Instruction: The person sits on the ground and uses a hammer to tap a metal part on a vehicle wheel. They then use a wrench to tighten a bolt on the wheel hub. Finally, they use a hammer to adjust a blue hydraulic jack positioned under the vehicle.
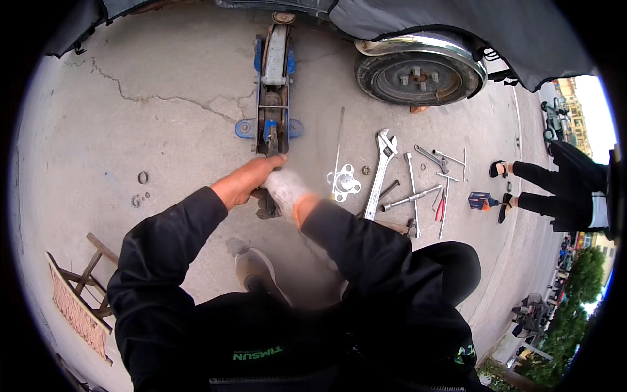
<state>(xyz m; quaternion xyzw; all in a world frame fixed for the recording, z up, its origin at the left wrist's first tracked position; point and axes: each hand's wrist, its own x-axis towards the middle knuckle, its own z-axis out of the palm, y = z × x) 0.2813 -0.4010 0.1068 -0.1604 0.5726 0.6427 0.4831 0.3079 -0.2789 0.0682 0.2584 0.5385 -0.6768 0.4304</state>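
Both of my hands meet at the near end of a blue-sided floor jack (274,98). My left hand (251,181) is bare, its fingers closed beside the jack's handle socket (272,136); what they grip is hidden. My right hand (287,191) wears a whitish glove, smeared by motion, and overlaps the left one. Dark glove-like fingers (266,204) show just below, and whether they hold anything I cannot tell. Right of my hands, a silver hub-like flange (345,183) lies on the concrete near a thin rod (339,147).
Several tools lie at the right: a large adjustable wrench (379,176), a socket wrench (411,197), red-handled pliers (441,208) and a hammer (411,227). A covered vehicle's wheel (418,77) stands beyond. A folding stool (81,294) is at left; a person (562,186) stands at right.
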